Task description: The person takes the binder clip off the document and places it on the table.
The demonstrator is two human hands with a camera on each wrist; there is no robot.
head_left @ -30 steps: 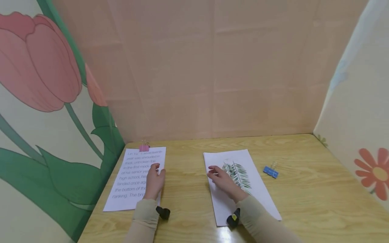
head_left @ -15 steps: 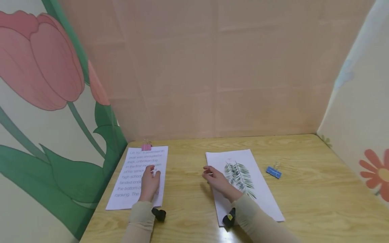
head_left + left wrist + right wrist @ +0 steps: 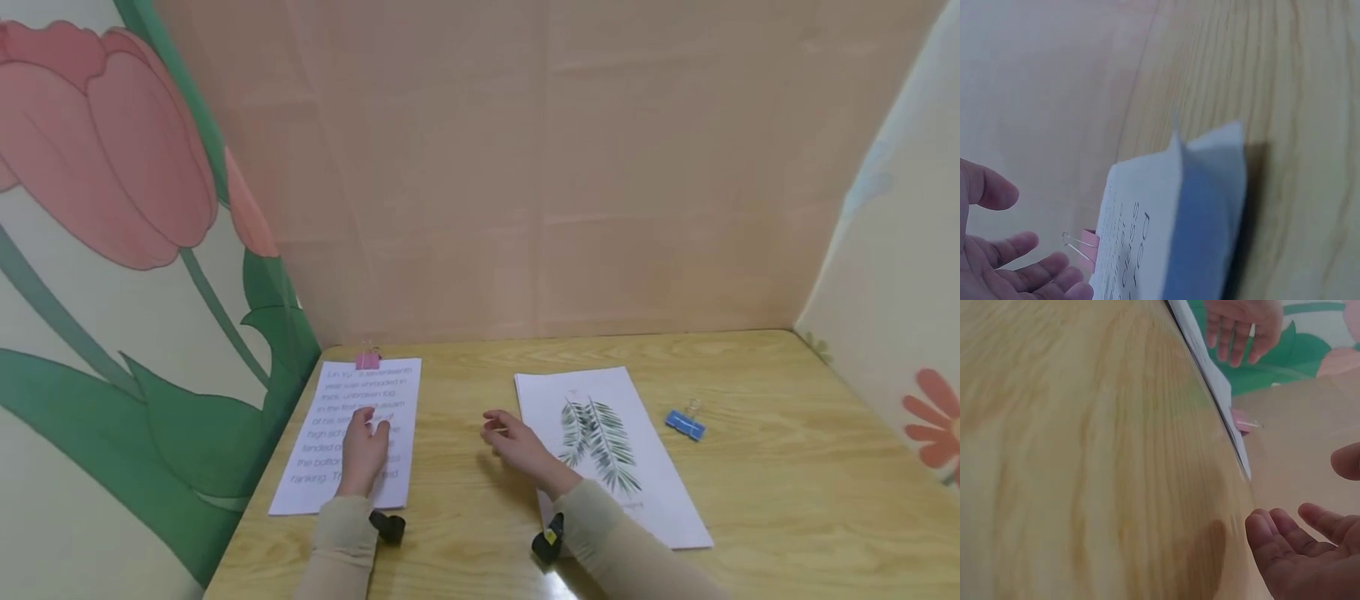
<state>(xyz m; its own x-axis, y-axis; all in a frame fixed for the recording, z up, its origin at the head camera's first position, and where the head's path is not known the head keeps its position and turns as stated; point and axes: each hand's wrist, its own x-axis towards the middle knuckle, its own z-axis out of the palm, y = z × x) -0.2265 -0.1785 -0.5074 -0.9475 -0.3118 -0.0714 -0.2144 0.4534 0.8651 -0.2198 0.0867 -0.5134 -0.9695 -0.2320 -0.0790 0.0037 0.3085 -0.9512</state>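
My left hand (image 3: 364, 454) hovers over a stack of printed text sheets (image 3: 300, 492) on the left of the table, its fingers loosely bent and holding nothing. A pink binder clip (image 3: 367, 360) grips the top edge of that stack; its wire handle shows in the left wrist view, beyond the fingertips. Between the two stacks, my right hand (image 3: 522, 452) is held above the wood with relaxed, bare fingers. Its forearm crosses the lower left of a second stack of paper (image 3: 652, 500), whose top sheet carries a green palm-leaf print (image 3: 600, 442).
A blue binder clip (image 3: 686, 425) lies on the table (image 3: 795, 467) to the right of the leaf-print stack. A pinkish cloth backdrop (image 3: 540, 167) rises behind the table. Flower-painted walls stand at left and right.
My right hand has moved left, off the leaf-print sheet and over bare wood. My left hand has shifted left, further over the text sheets. The view has turned slightly left.
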